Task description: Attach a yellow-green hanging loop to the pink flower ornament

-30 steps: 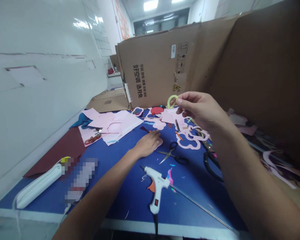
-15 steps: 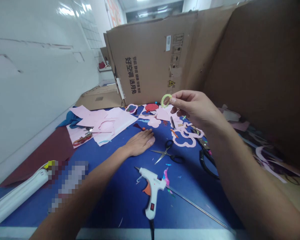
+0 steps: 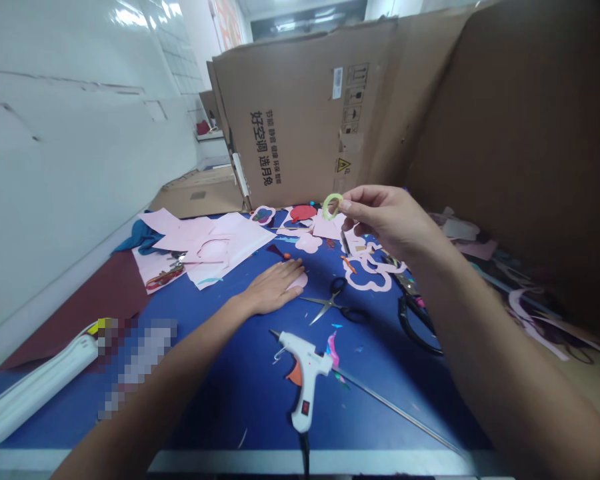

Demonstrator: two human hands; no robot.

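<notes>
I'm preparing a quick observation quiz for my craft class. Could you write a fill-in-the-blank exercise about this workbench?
1. The right hand pinches a small ring that is light ____ in colour.
2. The left hand rests palm down on the blue table, with its fingertips on a ____ cutout.
3. The white hot glue gun lies just below a pair of black-handled ____.

Missing words: green; pink; scissors

view: head-worn | faces: forward, down | near: left hand [image 3: 273, 288], right hand [image 3: 383, 223]
</notes>
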